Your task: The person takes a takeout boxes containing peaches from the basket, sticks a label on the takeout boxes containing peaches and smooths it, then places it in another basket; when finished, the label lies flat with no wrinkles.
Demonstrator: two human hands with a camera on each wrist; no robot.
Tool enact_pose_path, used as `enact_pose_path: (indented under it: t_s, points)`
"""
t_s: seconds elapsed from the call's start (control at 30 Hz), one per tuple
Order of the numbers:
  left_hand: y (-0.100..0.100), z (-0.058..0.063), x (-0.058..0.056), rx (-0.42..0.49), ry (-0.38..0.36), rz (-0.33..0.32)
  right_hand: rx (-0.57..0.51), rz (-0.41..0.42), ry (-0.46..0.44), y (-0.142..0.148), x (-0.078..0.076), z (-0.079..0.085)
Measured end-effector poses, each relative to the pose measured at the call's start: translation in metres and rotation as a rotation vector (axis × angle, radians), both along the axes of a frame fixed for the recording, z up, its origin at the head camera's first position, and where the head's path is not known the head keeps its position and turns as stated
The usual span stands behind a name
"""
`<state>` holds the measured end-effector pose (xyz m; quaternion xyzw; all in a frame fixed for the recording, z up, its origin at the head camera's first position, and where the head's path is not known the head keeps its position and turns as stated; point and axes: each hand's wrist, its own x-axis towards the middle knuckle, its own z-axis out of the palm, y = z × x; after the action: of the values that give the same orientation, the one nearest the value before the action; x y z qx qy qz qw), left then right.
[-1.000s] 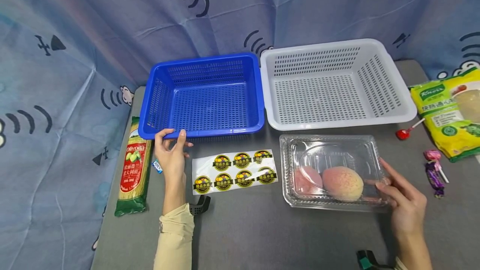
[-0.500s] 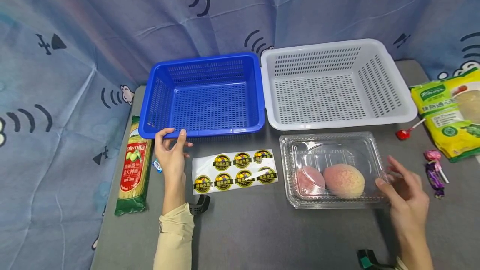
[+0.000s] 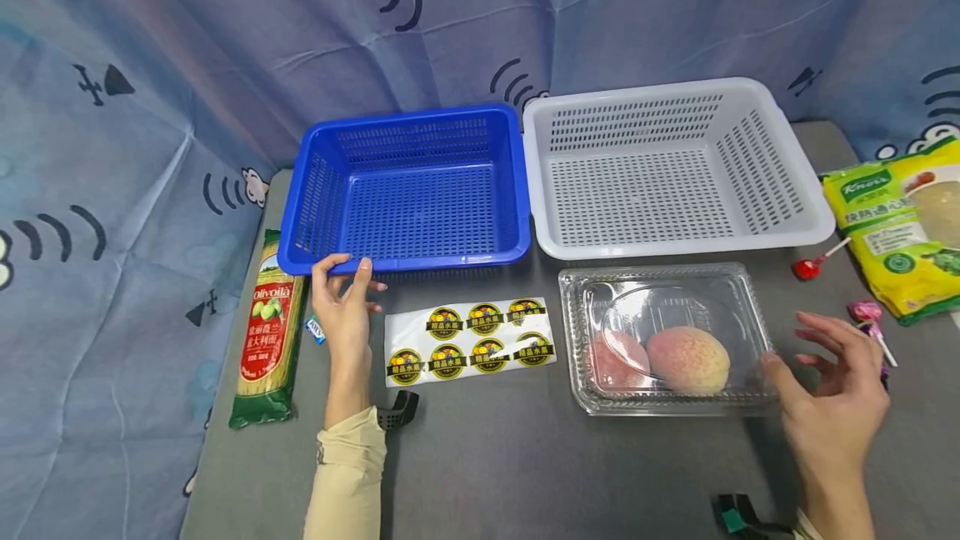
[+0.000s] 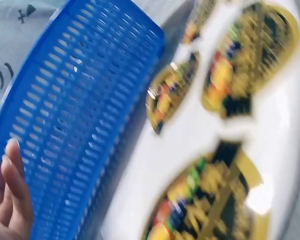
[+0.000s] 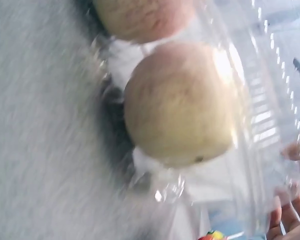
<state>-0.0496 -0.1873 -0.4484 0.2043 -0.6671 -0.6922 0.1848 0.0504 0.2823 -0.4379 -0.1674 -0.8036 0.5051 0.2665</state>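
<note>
A clear plastic fruit box (image 3: 600, 402) with its lid down lies on the table at centre right. Two peaches (image 3: 687, 360) show through the lid, and one peach (image 5: 180, 107) fills the middle of the right wrist view. My right hand (image 3: 836, 390) is just off the box's right end, fingers loosely bent, thumb tip close to its edge, holding nothing. My left hand (image 3: 341, 307) rests at the front rim of the blue basket (image 3: 416, 263), its fingers (image 4: 15, 185) loosely bent beside the slotted wall. A sheet of round fruit stickers (image 3: 470, 343) lies right of it.
A white basket (image 3: 690, 242) stands beside the blue one. A red spaghetti pack (image 3: 266, 332) and a small blue wrapper (image 3: 314, 329) lie at left. At right are a yellow Knorr bag (image 3: 892, 227), a red lollipop (image 3: 807, 268) and a pink wrapped lollipop (image 3: 865, 312). A curtain hangs behind.
My right hand has let go of the fruit box and drawn away to the right. The box shifted slightly back, then stayed put. My left hand keeps its place.
</note>
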Motion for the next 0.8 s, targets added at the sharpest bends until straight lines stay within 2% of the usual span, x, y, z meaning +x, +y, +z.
enact_pose_path:
  t_s: [0.17, 0.3, 0.37, 0.47, 0.57, 0.67, 0.73, 0.8]
  points:
    - [-0.004, -0.006, 0.007, -0.012, 0.001, -0.061, 0.001, -0.029, 0.010, -0.008, -0.005, 0.008]
    - [-0.006, -0.010, 0.018, -0.098, 0.008, -0.078, -0.025, -0.061, 0.069, -0.017, -0.007, 0.012]
    - [-0.006, -0.014, 0.025, -0.202, 0.034, -0.056, -0.058, -0.055, 0.127, -0.021, -0.009, 0.015]
    - [-0.005, -0.021, 0.035, -0.424, 0.088, -0.006, -0.164, -0.029, 0.231, -0.029, -0.013, 0.020]
    - [-0.004, -0.026, 0.043, -0.637, 0.102, 0.035, -0.361, 0.025, 0.367, -0.038, -0.019, 0.025]
    - [-0.004, -0.024, 0.049, -0.770, 0.047, 0.013, -0.494, 0.096, 0.456, -0.047, -0.024, 0.028]
    - [-0.005, -0.022, 0.051, -0.833, -0.031, -0.043, -0.558, 0.148, 0.494, -0.052, -0.028, 0.029]
    - [-0.006, -0.019, 0.052, -0.889, -0.134, -0.126, -0.573, 0.195, 0.503, -0.058, -0.031, 0.029]
